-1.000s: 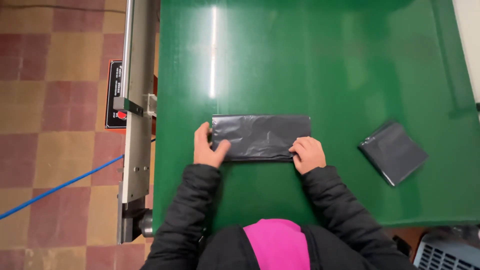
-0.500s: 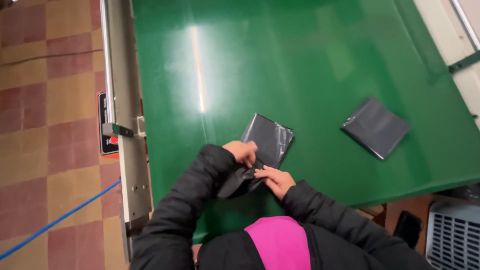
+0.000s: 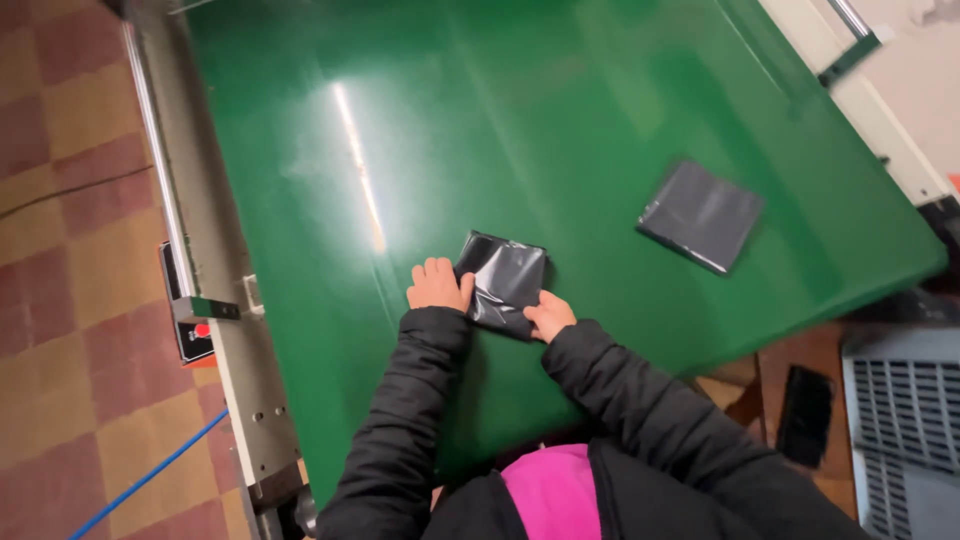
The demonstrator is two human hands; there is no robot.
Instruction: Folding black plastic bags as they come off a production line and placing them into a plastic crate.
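- On the green-topped desk (image 3: 520, 120), near its front edge, lies a folded dark grey plastic bag (image 3: 505, 280), a small glossy square with wrinkled film.
- At the bag's left edge the left hand (image 3: 438, 285) rests, fingers curled and pressing down on the fold; it clasps nothing.
- At the bag's near right corner the right hand (image 3: 548, 315) presses with its fingertips, likewise not closed around anything.
- Right of the bag and well apart from it lies a second folded dark grey plastic square (image 3: 702, 215), untouched.
- Judging by the sheen and creases, the bag is light, limp and slippery, and likely to spring open or slide on the smooth green top.
- Flat palms on the folded edges, or a pinch through all layers at a corner, look the surest hold.
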